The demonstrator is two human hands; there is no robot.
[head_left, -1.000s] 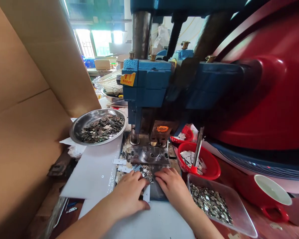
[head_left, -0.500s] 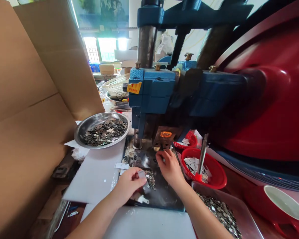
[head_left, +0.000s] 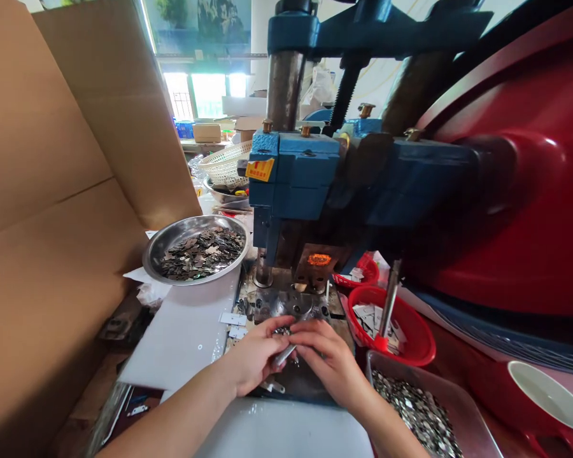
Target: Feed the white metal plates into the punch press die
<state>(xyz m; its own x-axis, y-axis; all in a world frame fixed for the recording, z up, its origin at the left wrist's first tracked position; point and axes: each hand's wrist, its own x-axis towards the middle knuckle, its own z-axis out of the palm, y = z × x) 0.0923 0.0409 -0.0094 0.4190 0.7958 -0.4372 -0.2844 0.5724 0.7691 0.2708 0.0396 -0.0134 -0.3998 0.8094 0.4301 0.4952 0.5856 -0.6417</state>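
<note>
My left hand (head_left: pixel 251 359) is closed, with thumb and fingers around a small flat metal plate (head_left: pixel 284 355). Meeting it from the right, my right hand (head_left: pixel 329 359) has its fingertips at the plate's upper end. Both hands are low over the bed of a blue press (head_left: pixel 291 168), in front of its die (head_left: pixel 286 305). Small metal bits (head_left: pixel 282 331) show partly between the hands. Just below my left hand lies a loose metal piece (head_left: pixel 273 386), partly hidden. Two light metal plates (head_left: pixel 233 319) lie at the bed's left edge.
A steel bowl (head_left: pixel 148 264) of dark metal pieces stands left. To the right are a red basket (head_left: pixel 424 346) with flat plates, a clear bin (head_left: pixel 477 420) of small metal bits and a red mug (head_left: pixel 491 388). A big red wheel (head_left: pixel 530 229) and cardboard (head_left: pixel 42 254) flank the press.
My right hand has come back from the die, down toward me, and now meets my left hand at the plate. My left hand has shifted slightly right.
</note>
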